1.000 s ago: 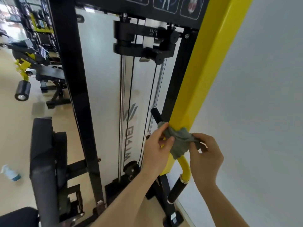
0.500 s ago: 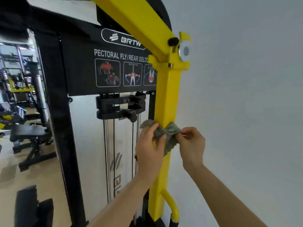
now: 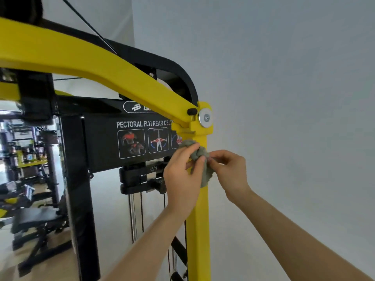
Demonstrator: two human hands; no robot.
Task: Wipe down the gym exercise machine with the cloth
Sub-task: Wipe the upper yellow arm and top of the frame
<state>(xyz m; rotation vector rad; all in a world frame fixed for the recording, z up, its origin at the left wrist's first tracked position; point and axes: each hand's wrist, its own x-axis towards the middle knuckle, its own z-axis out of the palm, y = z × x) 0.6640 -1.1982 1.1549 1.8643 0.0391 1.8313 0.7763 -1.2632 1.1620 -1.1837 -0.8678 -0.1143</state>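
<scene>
A grey-green cloth [image 3: 203,157] is wrapped around the yellow upright arm [image 3: 199,230] of the pectoral fly machine, just below its pivot joint [image 3: 205,118]. My left hand [image 3: 183,177] grips the cloth's left end, fingers curled over it against the post. My right hand [image 3: 228,169] pinches the right end of the cloth beside the post. A loose tail of cloth hangs down between the two hands.
A yellow upper arm [image 3: 85,59] slopes up to the left from the pivot. Behind are the black instruction panel [image 3: 125,142], the black frame post [image 3: 79,199] and the weight stack guide rods [image 3: 133,216]. A pale wall [image 3: 294,98] stands close on the right. Other benches stand far left.
Both hands have slid the cloth up the yellow upright, from near the lower handle to just under the pivot joint. My view has tilted upward with them.
</scene>
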